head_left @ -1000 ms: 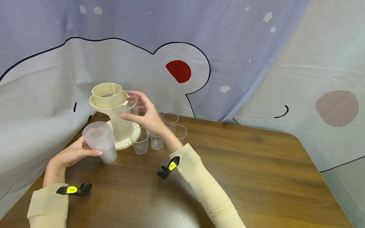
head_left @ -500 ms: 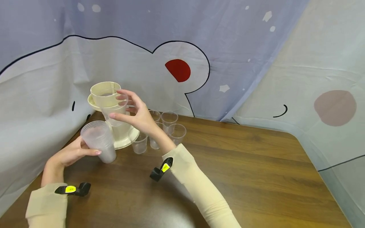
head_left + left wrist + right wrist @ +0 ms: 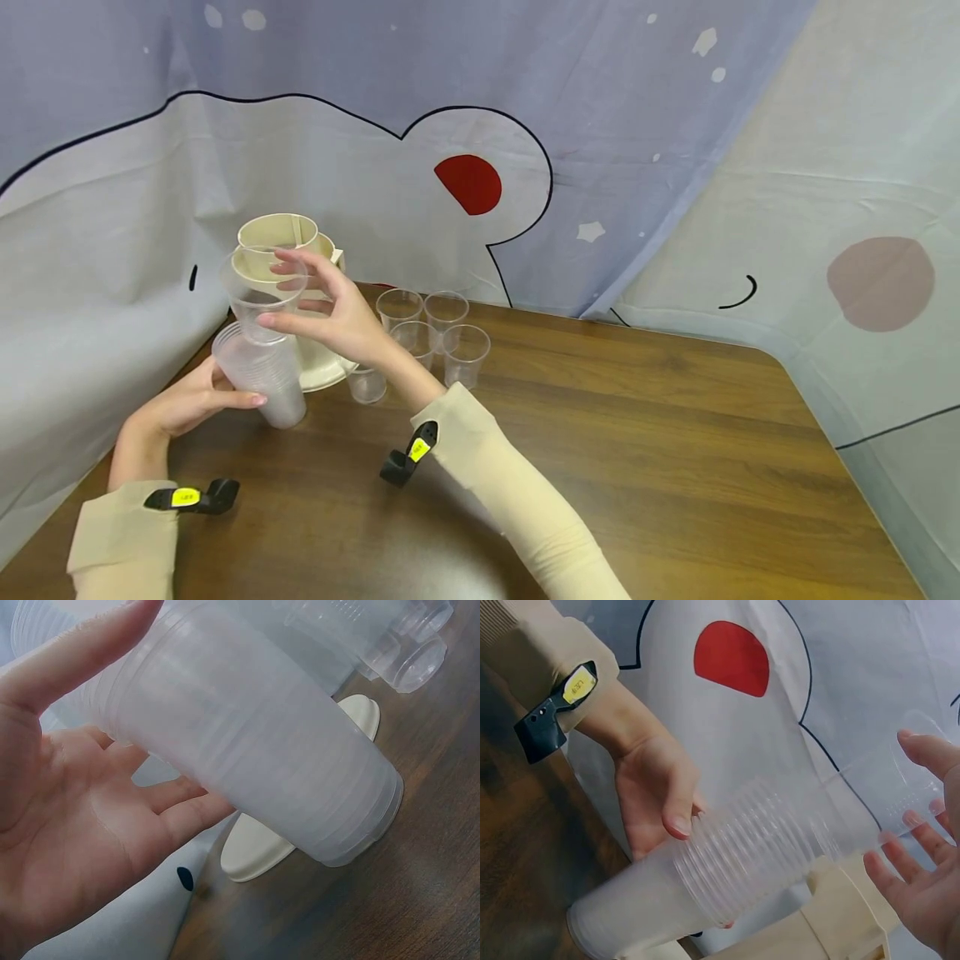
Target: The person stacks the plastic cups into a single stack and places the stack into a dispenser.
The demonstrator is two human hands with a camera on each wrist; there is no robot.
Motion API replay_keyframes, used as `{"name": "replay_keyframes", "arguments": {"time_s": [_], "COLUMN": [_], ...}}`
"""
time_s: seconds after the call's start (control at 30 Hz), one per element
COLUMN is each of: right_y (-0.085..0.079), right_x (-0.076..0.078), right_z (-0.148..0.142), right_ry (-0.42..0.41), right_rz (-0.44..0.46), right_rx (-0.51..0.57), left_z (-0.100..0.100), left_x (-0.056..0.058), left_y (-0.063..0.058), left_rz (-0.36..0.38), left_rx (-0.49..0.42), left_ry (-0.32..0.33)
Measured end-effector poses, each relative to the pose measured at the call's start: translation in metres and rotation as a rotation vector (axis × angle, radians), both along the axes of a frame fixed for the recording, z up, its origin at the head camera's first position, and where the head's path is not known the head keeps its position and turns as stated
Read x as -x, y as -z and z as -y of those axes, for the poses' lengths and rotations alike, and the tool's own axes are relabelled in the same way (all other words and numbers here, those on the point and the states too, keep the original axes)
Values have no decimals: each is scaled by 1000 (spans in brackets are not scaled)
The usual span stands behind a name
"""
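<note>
My left hand (image 3: 191,400) grips a tall stack of nested clear plastic cups (image 3: 272,383), tilted with its mouths toward the upper left. In the left wrist view the thumb (image 3: 82,656) lies across the front of the stack, with fingers behind it. One single clear plastic cup (image 3: 251,293) is in my right hand (image 3: 337,317), between thumb and fingers. Its bottom is at the stack's open end; the right wrist view shows the cup (image 3: 877,787) in line with the ribbed rims of the stack (image 3: 742,855).
A cream stand (image 3: 318,367) with a round base and ring-shaped top rises right behind the stack. Several clear cups (image 3: 465,354) stand upright to its right on the wooden table (image 3: 637,442). A printed curtain (image 3: 360,183) hangs behind the table.
My right hand has carried the single cup left and slightly down, from beside the stand's top to the mouth of the stack. The left hand has held its stack almost still.
</note>
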State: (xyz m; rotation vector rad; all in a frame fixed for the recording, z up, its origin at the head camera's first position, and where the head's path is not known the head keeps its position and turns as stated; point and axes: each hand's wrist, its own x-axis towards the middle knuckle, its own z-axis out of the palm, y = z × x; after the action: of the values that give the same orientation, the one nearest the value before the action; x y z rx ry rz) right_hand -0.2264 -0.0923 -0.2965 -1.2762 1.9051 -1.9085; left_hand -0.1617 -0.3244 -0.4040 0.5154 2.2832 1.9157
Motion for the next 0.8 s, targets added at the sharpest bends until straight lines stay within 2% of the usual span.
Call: {"name": "replay_keyframes", "arguments": {"time_s": [0.3,0.6,0.8], "right_y": [5,12,18], "right_x": [-2,-3,-3], "right_z": [7,11,14], "right_ry": [-10,3,25], "right_rz": [1,-2,-41], "right_rx": [-51,-107,-146], "left_z": [0,-1,-2], "left_x": [-1,-1,-1], "left_y": [-2,-3,-2], "left_rz": [16,21,24], "left_rx": [63,55,38], "left_ry": [-34,-33,-25]}}
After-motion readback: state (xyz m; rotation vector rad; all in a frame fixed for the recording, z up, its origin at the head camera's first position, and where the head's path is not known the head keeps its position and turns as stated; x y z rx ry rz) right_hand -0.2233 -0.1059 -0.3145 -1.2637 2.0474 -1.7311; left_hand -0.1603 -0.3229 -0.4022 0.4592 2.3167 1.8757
